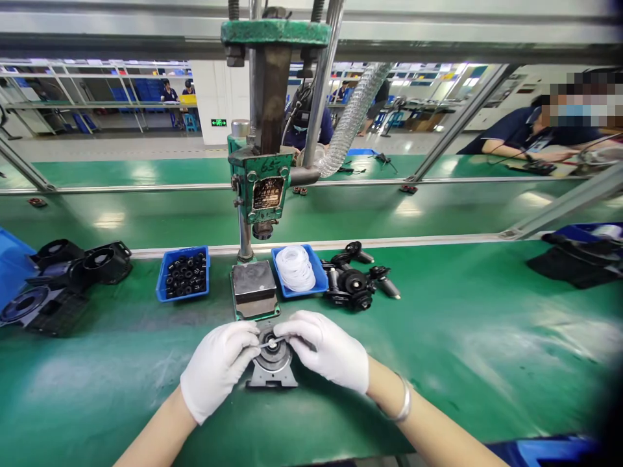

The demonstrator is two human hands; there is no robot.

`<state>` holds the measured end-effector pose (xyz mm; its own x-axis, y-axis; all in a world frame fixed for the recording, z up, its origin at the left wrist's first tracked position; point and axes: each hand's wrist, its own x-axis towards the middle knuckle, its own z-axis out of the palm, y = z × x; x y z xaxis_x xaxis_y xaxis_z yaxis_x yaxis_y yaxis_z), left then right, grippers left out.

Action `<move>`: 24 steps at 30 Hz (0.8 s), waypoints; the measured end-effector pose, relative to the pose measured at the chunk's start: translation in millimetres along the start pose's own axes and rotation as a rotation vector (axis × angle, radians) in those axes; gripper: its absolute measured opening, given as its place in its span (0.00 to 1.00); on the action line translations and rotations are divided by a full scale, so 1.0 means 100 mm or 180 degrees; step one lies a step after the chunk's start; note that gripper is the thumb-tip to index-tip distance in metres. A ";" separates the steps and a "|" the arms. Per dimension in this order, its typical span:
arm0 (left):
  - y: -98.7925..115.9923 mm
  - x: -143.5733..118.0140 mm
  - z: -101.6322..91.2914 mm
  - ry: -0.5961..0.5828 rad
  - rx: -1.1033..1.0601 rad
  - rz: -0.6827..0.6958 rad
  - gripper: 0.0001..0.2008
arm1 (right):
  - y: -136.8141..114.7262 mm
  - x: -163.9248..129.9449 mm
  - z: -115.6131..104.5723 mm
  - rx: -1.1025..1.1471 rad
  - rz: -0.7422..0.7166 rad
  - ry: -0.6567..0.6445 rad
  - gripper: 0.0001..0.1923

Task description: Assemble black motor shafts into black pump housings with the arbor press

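White-gloved hands [272, 360] pinch a white ring [270, 342] over grey housing [272, 370].

A green workbench [462, 337] fills the lower frame. At centre left sits a blue tray of black rings [183, 273], at centre a press base [254, 290] and a blue tray of white rings [298, 270] — black assemblies [355, 280] just to its right. Black housings [63, 275] crowd the left edge; a grey bracket [272, 370] lies at lower centre.
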<state>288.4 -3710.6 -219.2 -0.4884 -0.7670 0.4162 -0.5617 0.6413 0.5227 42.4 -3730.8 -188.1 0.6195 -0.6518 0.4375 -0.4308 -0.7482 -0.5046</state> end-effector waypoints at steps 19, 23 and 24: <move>0.05 -0.21 -0.25 -0.0639 -0.1397 -0.0905 0.30 | -0.36 -0.49 0.35 -0.0351 0.0716 0.1316 0.07; 0.30 -0.07 0.18 -0.0556 -0.1633 -0.1664 0.65 | -0.33 -0.25 0.43 0.1252 0.1251 0.1172 0.23; 0.35 -0.03 0.28 -0.0470 -0.1760 -0.1771 0.64 | -0.31 -0.21 0.45 0.1457 0.1274 0.1044 0.25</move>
<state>251.1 -3685.2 -222.6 -0.3389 -0.9358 -0.0969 -0.3554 0.0319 0.9342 72.3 -3688.2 -214.5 0.2089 -0.9247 0.3183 -0.2198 -0.3615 -0.9061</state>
